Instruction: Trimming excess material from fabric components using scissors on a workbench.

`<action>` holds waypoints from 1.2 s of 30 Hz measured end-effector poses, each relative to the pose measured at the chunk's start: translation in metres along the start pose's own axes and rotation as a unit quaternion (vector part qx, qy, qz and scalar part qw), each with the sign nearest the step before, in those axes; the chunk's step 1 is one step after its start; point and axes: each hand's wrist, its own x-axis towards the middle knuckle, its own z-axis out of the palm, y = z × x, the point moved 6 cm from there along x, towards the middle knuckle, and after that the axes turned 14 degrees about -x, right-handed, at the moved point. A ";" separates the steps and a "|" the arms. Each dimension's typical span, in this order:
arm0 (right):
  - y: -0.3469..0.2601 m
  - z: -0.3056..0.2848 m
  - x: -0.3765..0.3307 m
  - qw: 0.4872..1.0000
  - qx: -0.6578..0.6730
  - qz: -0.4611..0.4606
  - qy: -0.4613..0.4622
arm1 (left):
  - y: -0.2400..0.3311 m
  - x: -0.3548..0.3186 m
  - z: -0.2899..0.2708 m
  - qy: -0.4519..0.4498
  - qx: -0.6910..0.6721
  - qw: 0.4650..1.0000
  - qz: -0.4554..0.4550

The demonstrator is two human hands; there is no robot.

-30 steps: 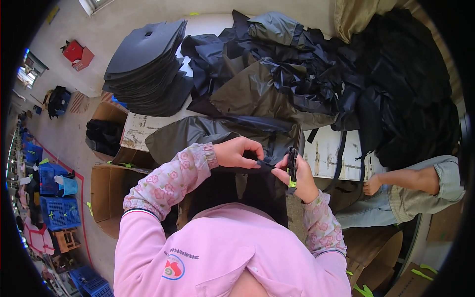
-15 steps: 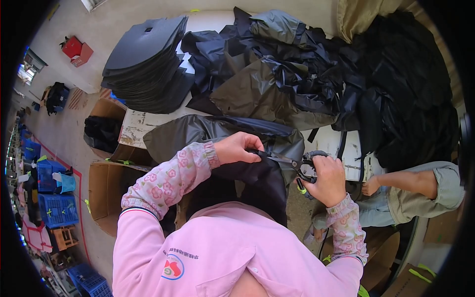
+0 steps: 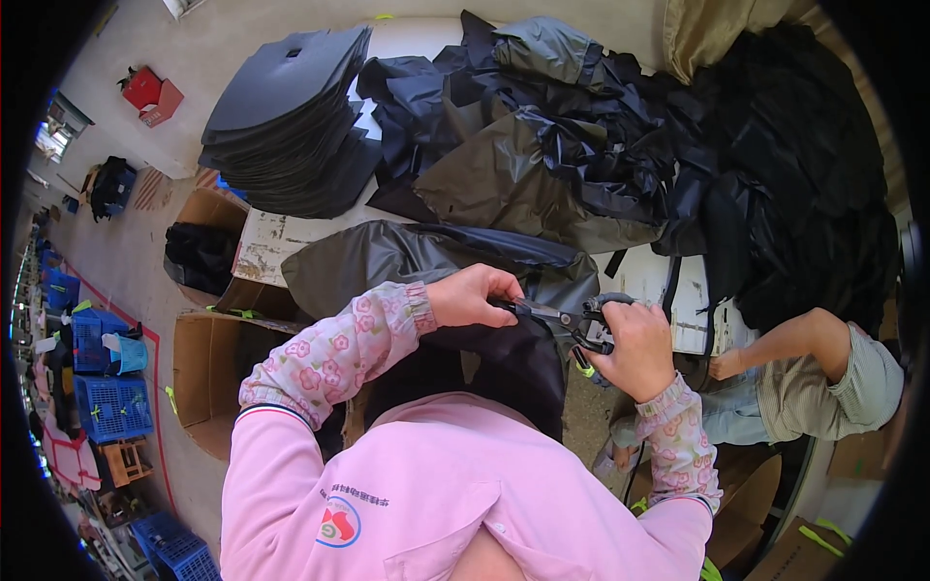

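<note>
My right hand (image 3: 635,349) is closed round the black handles of a pair of scissors (image 3: 581,324). The metal blades point left, toward my left hand. Thumb and fingers of my left hand (image 3: 472,296) pinch the edge of a dark coated fabric piece (image 3: 509,363), right by the blade tips. That fabric hangs down over the table's near edge, in front of my body. Just beyond it lies a shiny grey-black fabric piece (image 3: 354,257). What exactly sits between the blades is too small to make out.
On the white table (image 3: 266,254) stand a tall stack of dark grey sheets (image 3: 291,116) and a heap of black fabric (image 3: 542,184). Cardboard boxes (image 3: 208,387) flank me at left. Another person's arm (image 3: 823,353) rests at the table's right end. Blue baskets (image 3: 114,407) stand far left.
My left hand has shifted slightly right, closer to the scissors. The scissors and my right hand have moved a little left, and the blades look closer together.
</note>
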 end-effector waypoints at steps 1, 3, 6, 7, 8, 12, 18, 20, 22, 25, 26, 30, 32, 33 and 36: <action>0.000 -0.001 0.000 1.000 0.000 0.000 -0.001 | 0.000 0.000 0.000 0.000 0.008 1.000 0.000; 0.001 -0.002 0.000 1.000 -0.007 0.001 -0.008 | -0.001 0.000 -0.001 0.000 0.005 1.000 -0.004; 0.002 0.003 -0.003 0.999 -0.011 0.004 -0.030 | 0.002 -0.002 0.001 0.002 0.007 1.000 -0.009; 0.003 0.004 -0.004 0.999 -0.011 0.004 -0.030 | 0.003 -0.002 0.002 0.004 0.013 1.000 -0.010; 0.004 0.004 -0.004 1.000 -0.010 0.004 -0.029 | 0.001 -0.001 0.001 0.004 0.013 1.000 -0.010; 0.002 -0.003 -0.004 1.000 0.009 -0.006 0.004 | 0.001 -0.002 0.002 0.006 0.030 0.999 -0.015; -0.001 0.003 -0.003 1.000 0.006 -0.017 -0.002 | -0.001 0.000 0.003 0.000 0.031 0.999 -0.029; 0.001 0.011 -0.006 1.000 0.009 -0.009 -0.018 | -0.003 -0.001 0.002 0.004 0.037 0.999 -0.037; 0.001 0.016 -0.006 0.999 0.012 -0.003 -0.034 | -0.004 -0.001 0.003 -0.003 0.021 1.000 -0.011; -0.001 0.020 -0.004 0.997 0.068 0.013 -0.030 | -0.002 -0.005 0.005 0.001 -0.003 1.000 0.004; -0.001 0.033 -0.003 0.964 0.249 0.073 -0.061 | -0.003 -0.003 0.007 0.004 -0.002 1.000 0.005; -0.028 0.048 0.016 0.897 0.427 0.090 -0.065 | 0.016 -0.021 0.012 0.061 0.148 0.974 0.161; -0.028 0.067 0.019 0.913 0.392 0.096 -0.066 | 0.037 -0.053 0.003 0.111 0.253 0.923 0.268; -0.023 0.070 0.018 0.912 0.394 0.099 -0.056 | 0.043 -0.078 -0.009 0.151 0.294 0.901 0.282; -0.003 0.071 0.016 0.913 0.383 0.133 -0.040 | 0.042 -0.157 -0.043 0.268 0.469 0.802 0.253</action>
